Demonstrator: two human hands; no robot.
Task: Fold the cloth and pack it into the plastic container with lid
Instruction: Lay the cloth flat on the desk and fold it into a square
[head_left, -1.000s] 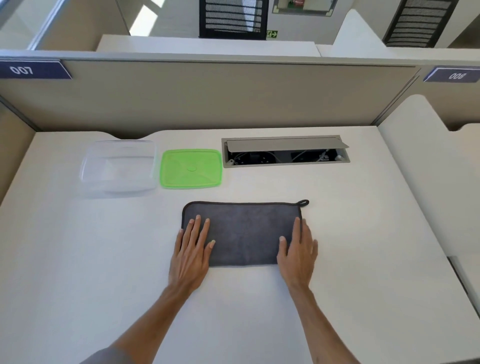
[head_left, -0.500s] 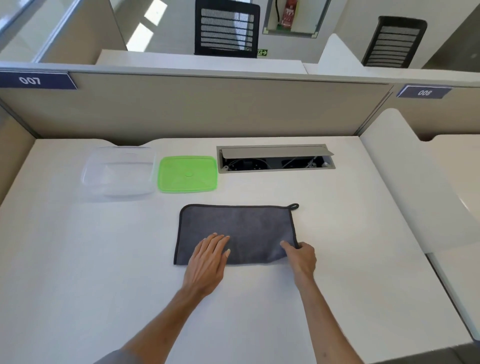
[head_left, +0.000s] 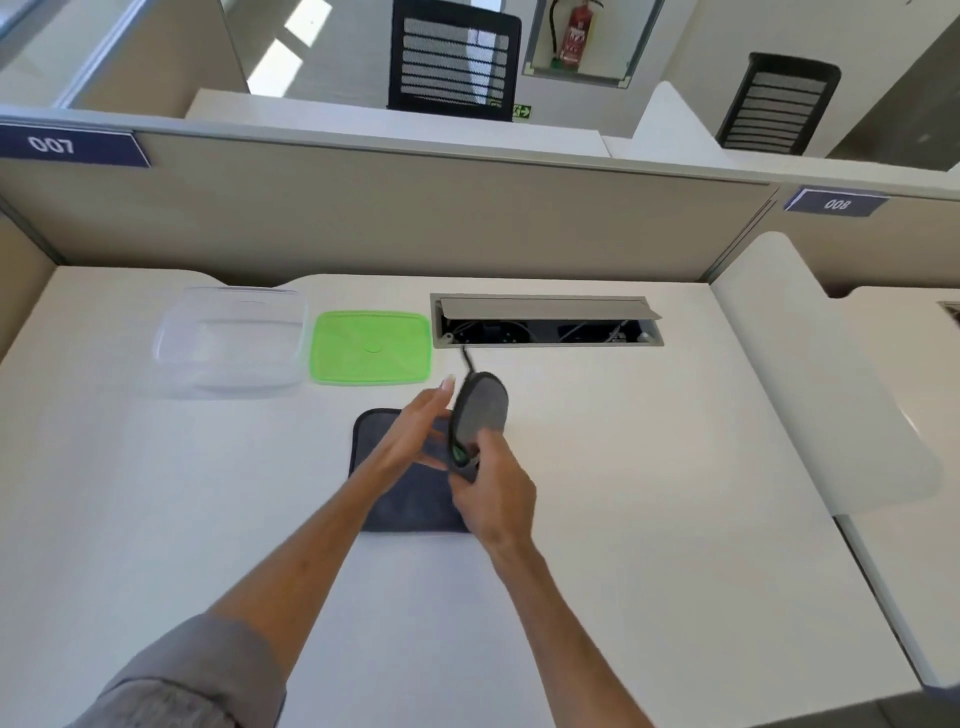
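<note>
A dark grey cloth (head_left: 410, 506) lies on the white desk in front of me. Its right side is lifted and curled over toward the left, with the hanging loop sticking up. My right hand (head_left: 493, 493) grips that raised edge. My left hand (head_left: 415, 431) hovers flat with fingers extended, just left of the raised flap and above the cloth. A clear plastic container (head_left: 228, 340) stands empty at the back left. Its green lid (head_left: 371, 348) lies flat beside it on the right.
An open cable tray (head_left: 545, 322) is sunk into the desk behind the cloth. A beige partition (head_left: 415, 223) closes the back of the desk. A white divider panel (head_left: 810, 374) borders the right side.
My right hand took hold of the cloth's right edge and lifted it up and leftward. My left hand rose off the cloth. The view tilted upward.
</note>
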